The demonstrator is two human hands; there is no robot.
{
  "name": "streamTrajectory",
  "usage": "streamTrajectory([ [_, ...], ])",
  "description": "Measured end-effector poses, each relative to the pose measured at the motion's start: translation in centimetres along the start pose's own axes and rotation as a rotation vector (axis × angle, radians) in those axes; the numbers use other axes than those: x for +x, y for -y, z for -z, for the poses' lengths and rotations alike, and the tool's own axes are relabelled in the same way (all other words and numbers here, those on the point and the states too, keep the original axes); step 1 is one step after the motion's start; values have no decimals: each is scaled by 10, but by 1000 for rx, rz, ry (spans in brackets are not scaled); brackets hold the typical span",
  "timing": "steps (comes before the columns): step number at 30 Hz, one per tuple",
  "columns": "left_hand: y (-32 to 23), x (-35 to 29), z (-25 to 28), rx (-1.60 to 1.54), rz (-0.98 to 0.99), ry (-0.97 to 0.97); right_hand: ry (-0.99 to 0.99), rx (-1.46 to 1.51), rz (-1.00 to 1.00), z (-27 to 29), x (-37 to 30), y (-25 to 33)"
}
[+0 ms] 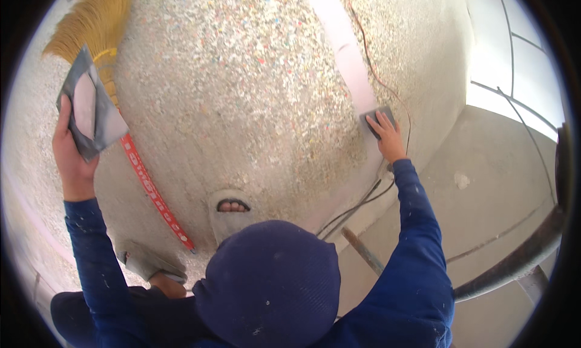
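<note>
My left hand is raised at the left and grips a flat grey plate by its lower edge. A smear of pale pink paste lies on the plate. Farther to the right, my right hand holds a small dark rectangular spreader, its fingers laid over the top. The spreader rests on a pale pink strip that runs across the speckled, chip-covered surface. Part of the spreader is hidden under the fingers.
A broom with yellow bristles and a red patterned handle lies at left, close to my left hand. A thin brown cable runs beside the strip. Sandalled feet stand below. Dark metal pipes cross the right side.
</note>
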State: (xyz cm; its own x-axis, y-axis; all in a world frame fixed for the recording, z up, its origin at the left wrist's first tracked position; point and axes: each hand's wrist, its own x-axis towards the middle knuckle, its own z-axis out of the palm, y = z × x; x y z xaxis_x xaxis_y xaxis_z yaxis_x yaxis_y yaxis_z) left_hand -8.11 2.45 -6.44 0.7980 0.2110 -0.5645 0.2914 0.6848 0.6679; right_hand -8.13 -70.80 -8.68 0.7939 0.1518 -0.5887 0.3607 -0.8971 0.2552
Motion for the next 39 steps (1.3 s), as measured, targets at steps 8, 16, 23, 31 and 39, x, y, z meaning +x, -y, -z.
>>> streamTrajectory([
  [8,-2,-15,19,-45,-3,39,-486,-59,292,101,116,54],
  [16,-15,-15,26,-12,-62,-24,-232,-117,191,111,147,59],
  [23,-5,-5,8,29,-53,-18,-158,-101,176,69,99,36],
  [31,-3,8,8,39,2,83,-46,-82,128,24,38,14],
  [39,9,11,4,75,7,-10,10,-20,69,-20,-12,-5],
])
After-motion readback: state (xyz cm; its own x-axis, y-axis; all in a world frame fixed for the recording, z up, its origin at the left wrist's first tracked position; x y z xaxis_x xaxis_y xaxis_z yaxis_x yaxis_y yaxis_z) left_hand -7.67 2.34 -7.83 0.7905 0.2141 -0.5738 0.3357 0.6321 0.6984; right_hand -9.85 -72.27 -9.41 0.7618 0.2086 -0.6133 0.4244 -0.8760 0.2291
